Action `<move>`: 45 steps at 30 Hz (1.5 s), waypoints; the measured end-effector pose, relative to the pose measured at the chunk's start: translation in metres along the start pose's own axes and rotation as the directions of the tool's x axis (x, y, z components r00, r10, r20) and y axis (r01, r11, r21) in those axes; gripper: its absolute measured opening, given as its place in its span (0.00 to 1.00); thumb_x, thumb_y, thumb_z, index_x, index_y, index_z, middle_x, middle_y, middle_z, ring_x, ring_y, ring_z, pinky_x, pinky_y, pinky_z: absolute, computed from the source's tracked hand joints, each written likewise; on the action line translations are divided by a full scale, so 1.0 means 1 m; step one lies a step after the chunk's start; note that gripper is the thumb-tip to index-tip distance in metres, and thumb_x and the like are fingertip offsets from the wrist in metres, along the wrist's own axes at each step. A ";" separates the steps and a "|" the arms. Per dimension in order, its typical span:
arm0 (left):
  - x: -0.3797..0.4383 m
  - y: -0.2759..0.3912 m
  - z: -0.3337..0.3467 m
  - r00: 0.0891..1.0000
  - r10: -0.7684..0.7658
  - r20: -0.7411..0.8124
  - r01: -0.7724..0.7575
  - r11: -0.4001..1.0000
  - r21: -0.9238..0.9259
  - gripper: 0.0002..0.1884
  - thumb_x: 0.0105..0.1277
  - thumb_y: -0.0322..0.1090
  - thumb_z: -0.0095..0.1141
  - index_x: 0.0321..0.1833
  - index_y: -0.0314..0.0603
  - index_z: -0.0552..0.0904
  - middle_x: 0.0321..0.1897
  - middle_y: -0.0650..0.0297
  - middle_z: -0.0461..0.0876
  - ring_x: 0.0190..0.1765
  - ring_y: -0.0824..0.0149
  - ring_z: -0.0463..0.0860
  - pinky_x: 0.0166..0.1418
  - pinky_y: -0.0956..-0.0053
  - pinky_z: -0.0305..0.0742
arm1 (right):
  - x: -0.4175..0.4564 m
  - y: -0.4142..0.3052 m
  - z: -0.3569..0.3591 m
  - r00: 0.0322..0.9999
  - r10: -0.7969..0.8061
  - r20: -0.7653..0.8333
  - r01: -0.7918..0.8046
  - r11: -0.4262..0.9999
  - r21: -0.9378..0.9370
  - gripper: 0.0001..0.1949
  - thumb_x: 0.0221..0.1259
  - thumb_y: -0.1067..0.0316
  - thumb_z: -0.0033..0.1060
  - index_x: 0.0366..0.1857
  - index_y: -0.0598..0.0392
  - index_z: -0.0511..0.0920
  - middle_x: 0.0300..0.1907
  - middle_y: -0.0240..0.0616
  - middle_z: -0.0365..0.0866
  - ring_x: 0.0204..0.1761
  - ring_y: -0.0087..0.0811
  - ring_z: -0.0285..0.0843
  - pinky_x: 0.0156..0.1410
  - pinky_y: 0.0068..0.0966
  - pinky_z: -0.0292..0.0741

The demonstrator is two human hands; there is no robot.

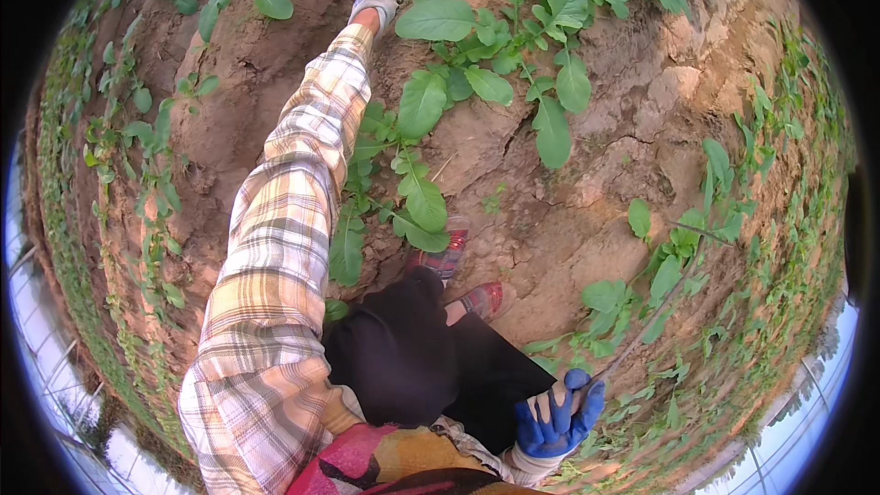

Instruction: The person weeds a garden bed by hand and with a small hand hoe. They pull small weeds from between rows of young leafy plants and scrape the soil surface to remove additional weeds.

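My left hand (pixel 378 3), in a pale work glove with blue on the finger side, reaches far forward to the soil. Its fingers curl downward beside a broad-leaved green plant (pixel 436 19), and whatever they may hold is hidden. Low on the right, my right hand (pixel 560 419) in a blue-coated glove is closed round the end of a long thin-handled tool (pixel 650 323). The shaft slants up and away to a narrow crosspiece (pixel 701 231) among the leaves of another plant (pixel 665 278).
Cracked brown soil (pixel 509 247) lies around my plaid shoes (pixel 440 251). Leafy plants (pixel 419 199) grow close to my left sleeve. Further rows of crops run along the left (pixel 151 172) and right (pixel 790 220), with a framed structure (pixel 48 357) at the picture's rim.
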State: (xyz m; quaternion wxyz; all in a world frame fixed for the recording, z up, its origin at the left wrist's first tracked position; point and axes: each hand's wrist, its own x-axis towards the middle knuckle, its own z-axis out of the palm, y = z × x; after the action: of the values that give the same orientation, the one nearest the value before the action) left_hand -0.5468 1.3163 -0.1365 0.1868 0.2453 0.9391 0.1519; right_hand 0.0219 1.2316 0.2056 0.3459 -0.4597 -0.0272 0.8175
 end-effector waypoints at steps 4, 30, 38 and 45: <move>-0.019 -0.066 -0.047 0.872 -0.060 0.486 0.270 0.887 -0.375 0.12 0.61 0.34 0.59 0.47 0.45 0.80 0.25 0.69 0.78 0.25 0.74 0.74 0.25 0.78 0.68 | -0.003 0.004 0.000 1.000 -0.007 -0.005 0.007 1.000 -0.013 0.24 0.73 0.51 0.32 0.49 0.65 0.69 0.07 0.24 0.58 0.06 0.18 0.46 0.15 0.18 0.52; -0.140 -0.012 -0.089 0.961 0.133 0.243 -0.179 0.968 0.177 0.28 0.59 0.50 0.58 0.60 0.46 0.71 0.53 0.50 0.75 0.54 0.54 0.77 0.53 0.62 0.72 | -0.074 0.022 -0.027 0.922 -0.050 0.383 -0.016 0.986 0.168 0.24 0.72 0.48 0.30 0.55 0.58 0.69 0.23 0.35 0.71 0.13 0.23 0.60 0.22 0.22 0.60; -0.240 -0.062 -0.138 0.897 0.340 -0.283 -0.360 0.933 -0.021 0.17 0.61 0.45 0.56 0.47 0.42 0.81 0.48 0.56 0.78 0.50 0.54 0.78 0.53 0.65 0.72 | -0.078 0.032 -0.018 0.931 -0.083 0.356 0.030 0.988 0.152 0.23 0.71 0.51 0.34 0.50 0.64 0.69 0.06 0.22 0.59 0.04 0.15 0.48 0.11 0.16 0.48; -0.325 -0.011 -0.123 0.803 0.547 -0.238 -0.592 0.779 -0.205 0.14 0.61 0.29 0.53 0.50 0.41 0.79 0.46 0.54 0.79 0.48 0.53 0.79 0.52 0.67 0.73 | -0.088 0.039 -0.016 0.933 -0.089 0.349 0.036 0.987 0.154 0.24 0.72 0.52 0.32 0.52 0.67 0.68 0.06 0.24 0.58 0.04 0.15 0.50 0.12 0.15 0.49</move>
State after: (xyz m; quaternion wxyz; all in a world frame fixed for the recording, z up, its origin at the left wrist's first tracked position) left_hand -0.3399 1.1148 0.0578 0.0852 0.4772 0.8028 0.3471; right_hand 0.0424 1.1453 0.2470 0.3938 -0.2774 -0.0441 0.8752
